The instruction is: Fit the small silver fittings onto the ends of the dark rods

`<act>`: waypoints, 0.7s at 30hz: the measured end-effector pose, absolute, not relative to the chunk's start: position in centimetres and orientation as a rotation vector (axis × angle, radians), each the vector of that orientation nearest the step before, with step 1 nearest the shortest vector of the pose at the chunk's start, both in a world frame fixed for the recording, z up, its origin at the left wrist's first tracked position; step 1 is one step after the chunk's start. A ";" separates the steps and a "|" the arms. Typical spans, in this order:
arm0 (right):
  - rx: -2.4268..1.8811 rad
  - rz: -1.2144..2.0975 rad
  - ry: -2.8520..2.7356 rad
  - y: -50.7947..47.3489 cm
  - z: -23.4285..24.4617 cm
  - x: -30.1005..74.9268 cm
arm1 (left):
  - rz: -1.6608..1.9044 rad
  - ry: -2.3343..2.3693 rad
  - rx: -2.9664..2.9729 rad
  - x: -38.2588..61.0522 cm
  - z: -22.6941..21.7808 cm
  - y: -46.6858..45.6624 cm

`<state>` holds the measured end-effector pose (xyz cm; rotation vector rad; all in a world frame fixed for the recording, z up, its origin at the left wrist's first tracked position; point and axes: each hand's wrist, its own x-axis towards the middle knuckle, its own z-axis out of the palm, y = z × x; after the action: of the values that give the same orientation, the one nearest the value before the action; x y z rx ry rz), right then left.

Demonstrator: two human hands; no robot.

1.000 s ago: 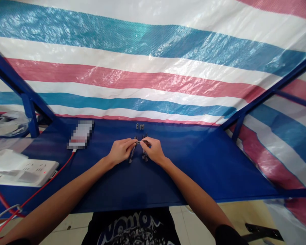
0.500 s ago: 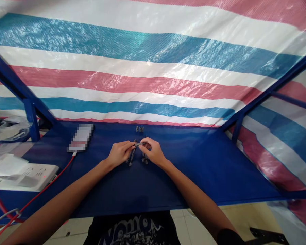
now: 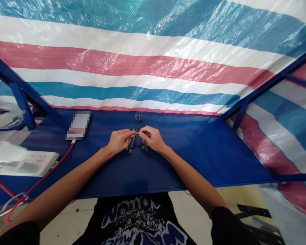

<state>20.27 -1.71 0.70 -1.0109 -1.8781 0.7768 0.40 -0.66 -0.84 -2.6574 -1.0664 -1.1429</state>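
Observation:
Between the fingertips of my left hand and my right hand is a small, slim grey piece; its kind is too small to make out. Both hands pinch it, one at each end, just above the table. Below and between the hands lie thin dark rod-like parts, partly hidden by my left fingers. Another cluster of dark parts lies under my right hand, mostly covered. Beyond my fingertips, a few small metal cylinders stand near the back edge of the table.
The blue table ends at a striped plastic sheet behind. At left lie a phone on a red cable and a white power strip with clear plastic on it. Blue frame bars rise at both sides.
The camera view has tilted down, so the table and hands appear higher. Both hands keep their pinch on the small grey piece, and less of it shows between the fingers.

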 end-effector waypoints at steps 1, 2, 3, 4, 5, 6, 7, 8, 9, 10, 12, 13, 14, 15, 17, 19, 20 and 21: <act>-1.004 0.791 -1.886 -1.7 0.7 20.3 | -1.146 -1.054 -2.654 0.4 -0.9 -0.7; -0.997 0.803 -1.892 -1.6 0.7 20.3 | -1.149 -1.044 -2.649 0.4 -0.9 -0.7; -0.990 0.812 -1.895 -1.6 0.7 20.4 | -1.150 -1.040 -2.643 0.4 -0.9 -0.7; -0.986 0.820 -1.897 -1.6 0.6 20.4 | -1.148 -1.039 -2.638 0.4 -0.9 -0.7; -0.984 0.828 -1.897 -1.6 0.6 20.4 | -1.143 -1.041 -2.633 0.4 -0.9 -0.7; -0.984 0.836 -1.896 -1.5 0.6 20.4 | -1.136 -1.045 -2.629 0.4 -0.9 -0.7; -0.985 0.845 -1.896 -1.5 0.6 20.5 | -1.128 -1.046 -2.629 0.4 -0.9 -0.7; -0.988 0.850 -1.898 -1.5 0.6 20.5 | -1.125 -1.044 -2.630 0.4 -0.9 -0.6; -0.991 0.845 -1.905 -1.5 0.7 20.5 | -1.125 -1.040 -2.633 0.4 -1.0 -0.6; -0.996 0.828 -1.917 -1.6 0.7 20.5 | -1.127 -1.035 -2.638 0.5 -1.0 -0.6; -1.009 0.752 -1.944 -1.6 0.9 20.5 | -1.140 -1.021 -2.653 0.5 -1.0 -0.7; -1.016 0.708 -1.958 -1.6 0.9 20.5 | -1.145 -1.013 -2.663 0.5 -0.9 -0.7; -1.021 0.669 -1.969 -1.6 1.0 20.4 | -1.146 -1.006 -2.674 0.5 -0.9 -0.7; -1.023 0.638 -1.979 -1.7 1.0 20.4 | -1.142 -1.000 -2.683 0.5 -0.8 -0.7; -1.028 0.603 -1.986 -1.7 0.9 20.3 | -1.135 -0.995 -2.695 0.5 -0.7 -0.8; -1.041 0.578 -1.966 -1.7 0.8 20.2 | -1.140 -1.008 -2.695 0.5 -0.6 -0.8; -1.051 0.572 -1.943 -1.7 0.8 20.1 | -1.147 -1.020 -2.695 0.5 -0.5 -0.8; -1.062 0.577 -1.911 -1.8 0.8 20.0 | -1.153 -1.036 -2.696 0.5 -0.5 -0.8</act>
<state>20.04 -1.76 0.75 -1.0619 -1.9113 0.5770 0.50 -0.82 -0.50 -2.6957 -1.0358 -1.1527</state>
